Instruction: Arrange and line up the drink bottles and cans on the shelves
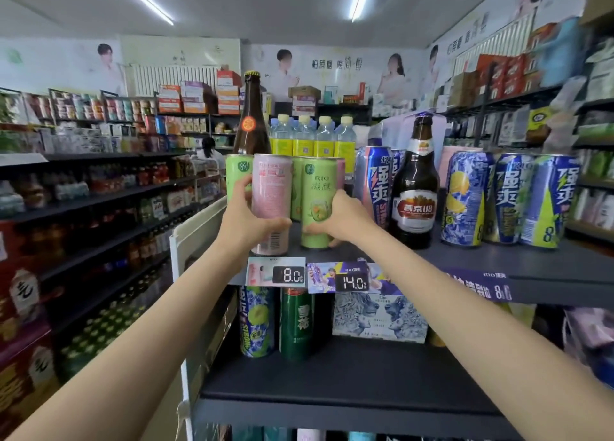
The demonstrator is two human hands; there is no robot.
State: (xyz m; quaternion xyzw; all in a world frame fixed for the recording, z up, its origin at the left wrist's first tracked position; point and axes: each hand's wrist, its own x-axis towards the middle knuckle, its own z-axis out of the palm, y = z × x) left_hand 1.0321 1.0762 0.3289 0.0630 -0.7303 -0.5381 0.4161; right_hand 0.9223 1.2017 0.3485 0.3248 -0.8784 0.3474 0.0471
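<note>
On the top dark shelf (498, 261) my left hand (244, 221) grips a tall pink can (271, 194) at its front left corner. Right beside it, my right hand (345, 219) grips a green RIO can (317, 198) low on its side. More green cans (237, 174) stand just behind them, with a tall brown bottle (251, 118) further back. To the right stand a blue-and-pink can (375, 181), a brown beer bottle (415, 188) and three blue-yellow cans (465, 198).
Yellow-labelled water bottles (314, 138) line the back of the top shelf. On the lower shelf (365, 381) stand a blue-green can (257, 321), a green can (297, 324) and a patterned box (378, 317). Price tags (290, 274) hang on the shelf edge. An aisle of stocked shelves runs along the left.
</note>
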